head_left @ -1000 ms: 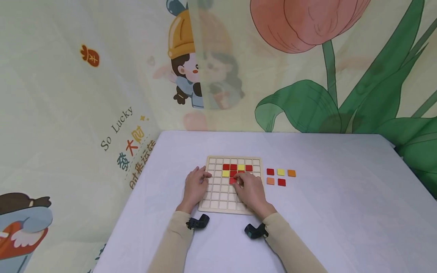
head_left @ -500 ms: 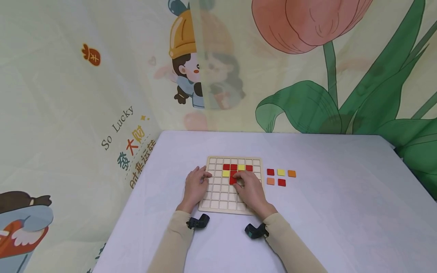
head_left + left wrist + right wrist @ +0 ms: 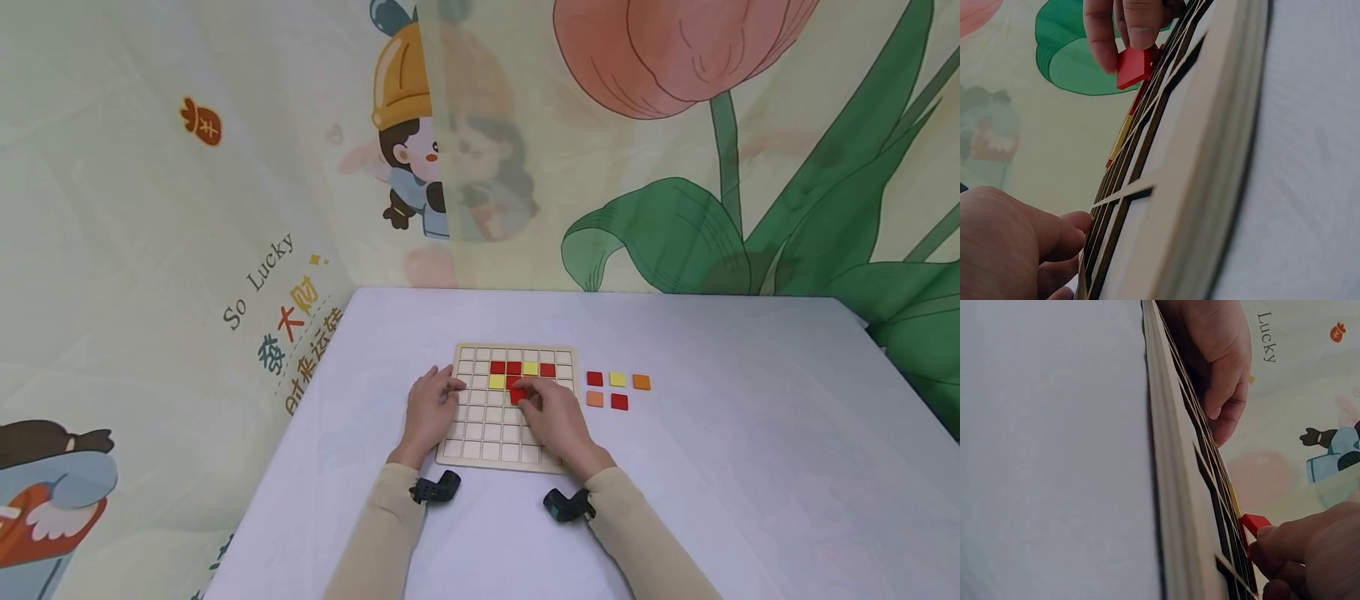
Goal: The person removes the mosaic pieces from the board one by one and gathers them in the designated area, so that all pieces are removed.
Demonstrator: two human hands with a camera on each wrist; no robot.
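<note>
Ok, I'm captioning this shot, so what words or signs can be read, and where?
"So Lucky": left wall
"發大财": left wall
"时来运转": left wall, partly cut off
Pouch print: sign too small
Marks by the table: cut off, unreadable

From my left wrist view I see my left hand [image 3: 1016, 250] with fingertips at the edge of the board [image 3: 1191, 187]. Up top, my right hand [image 3: 1125, 22] pinches a red tile [image 3: 1132, 69], tilted against the grid; I can't tell whether they touch. A yellow tile [image 3: 1124, 134] sits nearby. The worktop [image 3: 1310, 187] fills the right.
</note>
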